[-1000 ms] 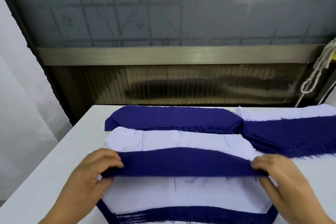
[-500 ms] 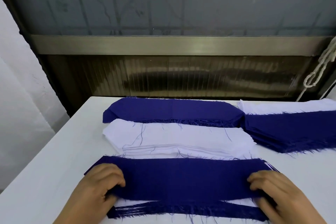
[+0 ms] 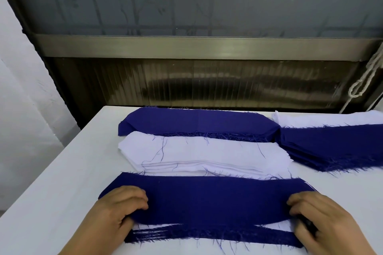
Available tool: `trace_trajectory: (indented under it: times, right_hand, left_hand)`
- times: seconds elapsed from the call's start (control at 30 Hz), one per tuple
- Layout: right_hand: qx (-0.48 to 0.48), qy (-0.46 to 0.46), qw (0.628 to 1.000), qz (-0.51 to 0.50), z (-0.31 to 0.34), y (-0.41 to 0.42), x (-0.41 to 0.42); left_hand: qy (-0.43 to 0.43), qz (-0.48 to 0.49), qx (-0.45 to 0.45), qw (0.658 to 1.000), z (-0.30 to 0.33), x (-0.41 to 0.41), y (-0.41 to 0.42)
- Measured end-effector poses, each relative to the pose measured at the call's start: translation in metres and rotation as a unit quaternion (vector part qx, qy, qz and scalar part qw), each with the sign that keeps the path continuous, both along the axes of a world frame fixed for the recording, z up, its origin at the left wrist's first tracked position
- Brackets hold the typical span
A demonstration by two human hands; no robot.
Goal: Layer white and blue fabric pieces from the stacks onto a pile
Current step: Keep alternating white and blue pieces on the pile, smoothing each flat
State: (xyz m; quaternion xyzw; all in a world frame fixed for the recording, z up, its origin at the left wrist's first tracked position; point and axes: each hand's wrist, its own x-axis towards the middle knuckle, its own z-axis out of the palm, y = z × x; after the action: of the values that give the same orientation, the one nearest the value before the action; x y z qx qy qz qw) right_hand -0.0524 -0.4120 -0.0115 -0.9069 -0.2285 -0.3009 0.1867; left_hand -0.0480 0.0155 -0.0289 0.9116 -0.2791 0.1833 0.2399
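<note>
A blue fabric piece lies across the top of the layered pile at the near edge of the table. My left hand holds its left end with curled fingers on top. My right hand grips its right end the same way. A thin white layer shows under the blue piece, with frayed blue edges below it. Behind the pile sits the white stack, and behind that the blue stack.
A second heap of blue pieces with white pieces behind it lies at the right. The white table ends at a dark wall panel. A white cord hangs at the far right.
Both hands have pulled the blue piece toward me and lowered it flat onto the pile, covering the white layer that showed before.
</note>
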Motion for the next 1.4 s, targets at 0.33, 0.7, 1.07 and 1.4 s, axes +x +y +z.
trace_trajectory:
  times: [0.33, 0.7, 1.07, 1.4]
  right_hand:
    - [-0.033, 0.088, 0.996, -0.010, 0.013, 0.010, 0.008]
    - [-0.100, 0.216, 0.969, -0.062, 0.017, 0.025, 0.016]
    - [-0.224, 0.275, 0.909, -0.216, 0.036, 0.021, 0.053]
    - [-0.004, 0.203, 0.966, -0.160, 0.034, 0.049, 0.160]
  left_hand:
    - [0.033, -0.018, -0.018, 0.999, 0.018, -0.005, -0.007]
    - [0.070, 0.036, 0.020, 0.997, 0.020, 0.001, -0.002]
    - [0.074, 0.167, 0.072, 0.981, 0.052, 0.058, -0.030]
    - [0.098, 0.204, 0.028, 0.974, 0.032, 0.158, -0.067]
